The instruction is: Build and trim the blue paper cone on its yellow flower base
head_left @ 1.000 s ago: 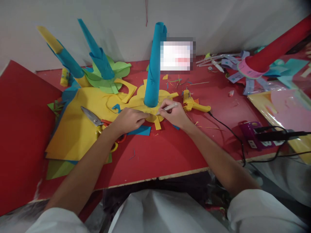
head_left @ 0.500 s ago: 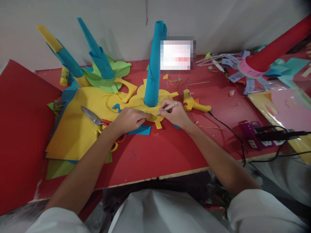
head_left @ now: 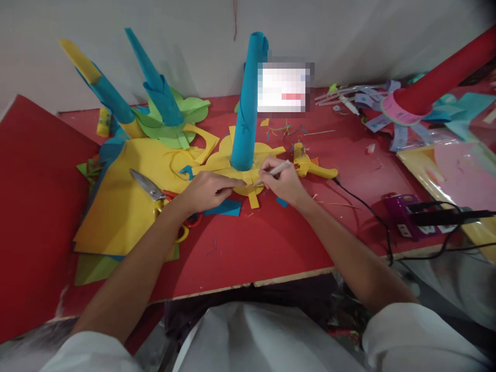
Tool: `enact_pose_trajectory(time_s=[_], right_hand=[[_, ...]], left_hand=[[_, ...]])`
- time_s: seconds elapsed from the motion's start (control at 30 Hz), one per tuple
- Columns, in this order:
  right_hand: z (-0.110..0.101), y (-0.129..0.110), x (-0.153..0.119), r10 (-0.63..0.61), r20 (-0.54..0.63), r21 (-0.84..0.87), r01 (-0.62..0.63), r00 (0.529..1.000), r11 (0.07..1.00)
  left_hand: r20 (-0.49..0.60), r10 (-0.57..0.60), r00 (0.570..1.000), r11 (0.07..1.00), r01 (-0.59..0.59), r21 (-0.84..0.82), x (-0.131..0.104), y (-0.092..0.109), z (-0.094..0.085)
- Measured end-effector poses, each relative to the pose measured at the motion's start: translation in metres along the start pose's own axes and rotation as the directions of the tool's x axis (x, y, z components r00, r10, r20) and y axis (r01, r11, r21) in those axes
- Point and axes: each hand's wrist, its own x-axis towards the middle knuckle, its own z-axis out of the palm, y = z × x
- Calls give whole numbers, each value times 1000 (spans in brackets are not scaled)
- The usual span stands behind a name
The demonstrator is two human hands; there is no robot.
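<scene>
A yellow paper flower (head_left: 217, 157) lies on the red table, and a rolled blue paper tube (head_left: 245, 111) stands upright from its middle. My right hand (head_left: 282, 181) grips a white pen (head_left: 279, 168) in a closed pinch, its tip down at the flower's near petals. From the left, my left hand (head_left: 209, 190) reaches across with the index finger stretched out over the near petal and the other fingers bent. I see nothing held in it. Narrow yellow strips cross the flower, and one strip (head_left: 253, 199) sticks out toward me.
Scissors (head_left: 147, 185) rest on yellow sheets (head_left: 112, 206) beside my left forearm. A yellow glue gun (head_left: 315, 169) lies to the right, its cord running to a purple power box (head_left: 406, 217). Behind stand other blue tubes (head_left: 165, 101), one on a green paper flower (head_left: 189, 111).
My right hand has shifted slightly right with the pen. My left index fingertip reaches a little farther right on the petal. The strip pointing toward me has shifted slightly.
</scene>
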Motion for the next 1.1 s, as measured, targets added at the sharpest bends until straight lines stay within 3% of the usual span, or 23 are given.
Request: enact_pose_trajectory(time_s=[0.1, 0.3, 0.67, 0.97, 1.1], right_hand=[[0, 2, 0, 23, -9, 9, -23, 1000, 1000], [0, -6, -1, 1, 93, 14, -2, 996, 1000], [0, -8, -2, 27, 131, -26, -24, 991, 999], [0, -5, -1, 16, 54, 24, -18, 998, 1000], [1, -2, -1, 10, 41, 22, -11, 999, 1000]], left_hand=[[47, -16, 999, 999, 14, 36, 1, 2, -1], [134, -24, 991, 999, 18, 50, 2, 4, -3], [132, -42, 990, 999, 38, 27, 1, 3, -2], [100, -37, 994, 990, 23, 140, 2, 5, 0], [23, -17, 1000, 986, 13, 166, 1, 5, 2]])
